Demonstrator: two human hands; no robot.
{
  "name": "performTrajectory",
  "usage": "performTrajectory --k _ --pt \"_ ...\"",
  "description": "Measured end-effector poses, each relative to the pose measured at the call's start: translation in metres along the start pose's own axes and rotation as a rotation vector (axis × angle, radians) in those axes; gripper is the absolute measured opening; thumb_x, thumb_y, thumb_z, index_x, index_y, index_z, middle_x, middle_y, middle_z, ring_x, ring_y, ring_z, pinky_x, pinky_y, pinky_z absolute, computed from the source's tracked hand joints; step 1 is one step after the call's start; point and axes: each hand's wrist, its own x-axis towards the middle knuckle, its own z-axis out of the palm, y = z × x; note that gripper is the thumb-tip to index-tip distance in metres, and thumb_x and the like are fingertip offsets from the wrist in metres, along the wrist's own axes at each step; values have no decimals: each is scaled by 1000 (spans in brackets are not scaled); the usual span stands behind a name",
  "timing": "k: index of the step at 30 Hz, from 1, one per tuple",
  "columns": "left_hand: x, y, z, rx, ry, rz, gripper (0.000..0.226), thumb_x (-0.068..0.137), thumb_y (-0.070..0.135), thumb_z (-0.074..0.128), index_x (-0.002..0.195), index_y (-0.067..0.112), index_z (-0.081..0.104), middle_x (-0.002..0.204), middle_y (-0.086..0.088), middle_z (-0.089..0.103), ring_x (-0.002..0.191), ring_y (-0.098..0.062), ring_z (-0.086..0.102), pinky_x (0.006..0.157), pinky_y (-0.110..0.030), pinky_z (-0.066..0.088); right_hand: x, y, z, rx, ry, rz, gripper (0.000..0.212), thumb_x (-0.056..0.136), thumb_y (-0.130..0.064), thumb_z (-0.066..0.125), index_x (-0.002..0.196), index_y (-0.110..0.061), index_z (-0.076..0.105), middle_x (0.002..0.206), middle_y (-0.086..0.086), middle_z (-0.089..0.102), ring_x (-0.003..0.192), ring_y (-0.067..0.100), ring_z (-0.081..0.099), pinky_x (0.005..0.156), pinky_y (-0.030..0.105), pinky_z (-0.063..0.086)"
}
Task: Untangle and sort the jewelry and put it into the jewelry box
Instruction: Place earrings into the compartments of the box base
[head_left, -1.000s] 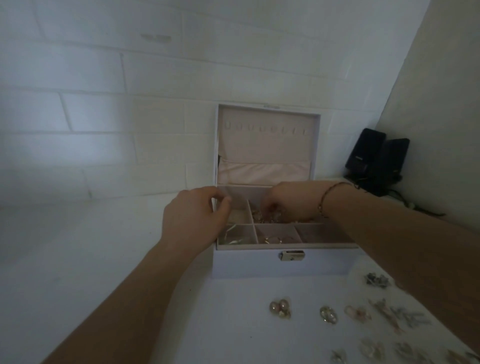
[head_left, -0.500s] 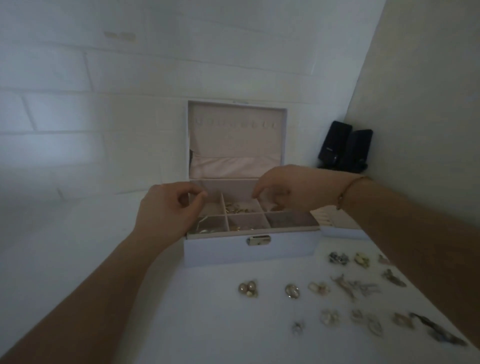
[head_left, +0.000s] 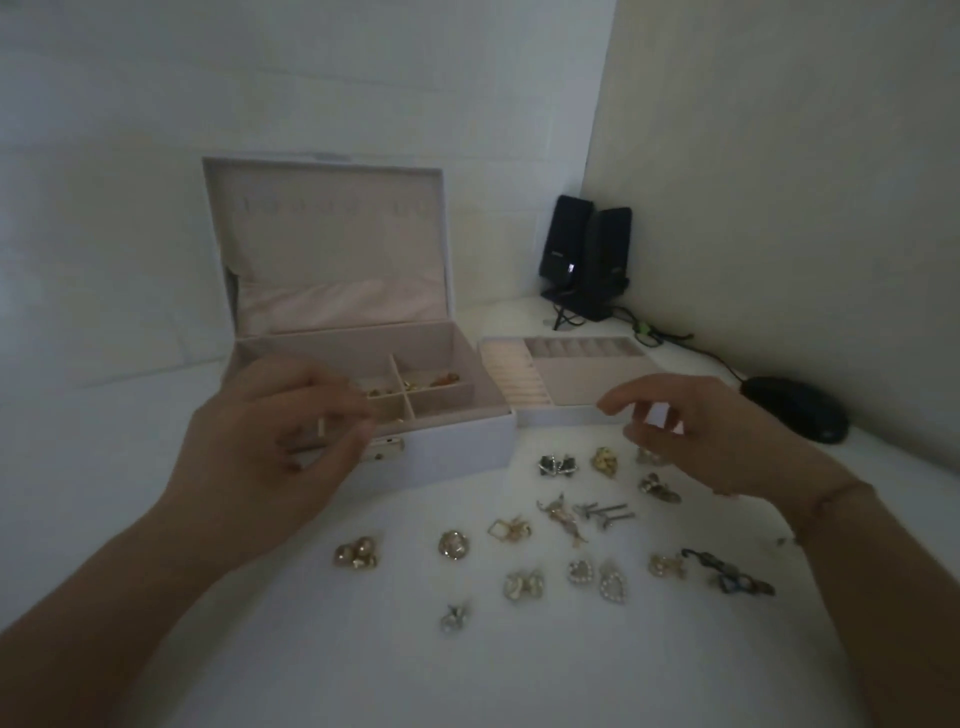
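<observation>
The white jewelry box (head_left: 457, 449) stands with its lid up; small gold pieces (head_left: 415, 383) lie in its rear compartments. Its removable pink tray (head_left: 566, 387) sits on the table just right of it. Several loose brooches and earrings are spread in front, among them a pearl cluster (head_left: 356, 555), a round brooch (head_left: 453, 544), a heart pair (head_left: 612, 584) and a dark chain piece (head_left: 730, 574). My left hand (head_left: 275, 447) hovers over the box's front left corner, fingers loosely curled, nothing seen in it. My right hand (head_left: 717, 431) hangs above the loose pieces, fingers relaxed and empty.
Two black speakers (head_left: 584, 260) stand in the back corner with cables trailing right. A dark computer mouse (head_left: 795, 415) lies by the right wall. Walls close off the table at the back and right.
My right hand came out of the box and moved right, over the loose jewelry. My left hand left the box rim and drew toward the front. The view tilted down.
</observation>
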Motion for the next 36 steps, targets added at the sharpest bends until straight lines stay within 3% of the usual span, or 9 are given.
performTrajectory --k 6,10,13,17,23,25,29,32,36 --pt "2 -2 -1 -48 14 -65 15 85 27 62 87 18 74 82 3 64 72 -12 55 66 -29 44 -6 6 -6 -133 -234 -14 49 90 -22 61 109 -63 43 124 -34 43 116 -11 38 102 13 28" --pt "1 -4 2 -59 13 -63 18 85 26 62 88 14 74 82 -1 65 69 -15 55 66 -25 43 -15 33 -23 -164 -146 141 50 90 -9 58 116 -51 48 110 -35 45 100 -4 46 78 7 35" --pt "0 -6 3 -42 3 -51 19 86 28 61 89 15 74 81 -2 65 68 -18 56 65 -28 45 -16 61 -25 -185 -60 239 48 88 2 57 110 -41 58 106 -13 63 81 0 55 65 9 36" --pt "-1 -13 4 -57 -8 -66 20 88 36 58 93 21 71 81 -1 63 70 -19 56 65 -38 46 -15 76 -26 -174 -6 333 32 87 -2 59 104 -28 67 88 -8 65 70 0 54 71 20 41" --pt "-2 -18 5 -85 -32 -39 10 89 36 59 95 32 66 82 -1 62 73 -22 57 66 -42 46 -21 63 -36 -133 -65 326 34 81 -15 71 77 -48 64 78 -16 67 64 5 59 64 20 44" --pt "-1 -18 5 -81 -47 -23 9 90 36 58 96 36 64 82 -2 63 75 -22 57 68 -41 45 -24 45 -43 -106 -149 297 24 77 -22 76 72 -44 69 72 -17 67 60 3 58 64 21 45" --pt "-1 -18 6 -107 -50 -22 8 91 39 57 95 38 63 85 0 64 78 -22 57 71 -42 46 -38 -6 -54 -122 -534 334 18 73 -42 76 88 -42 66 81 -15 68 67 2 62 64 20 46" --pt "-1 -18 6 -96 -58 -15 8 91 39 57 96 37 63 83 -1 64 76 -21 57 69 -40 45 -47 -32 -56 -281 -536 399 33 72 -44 77 98 -40 57 88 -12 65 69 2 59 63 17 44" --pt "1 -10 3 -76 -67 -13 17 90 35 57 93 23 69 79 -3 62 73 -16 55 68 -30 43 -64 -46 -48 -482 -516 400 52 73 -51 72 116 -51 43 101 -19 54 84 -2 51 78 19 44"
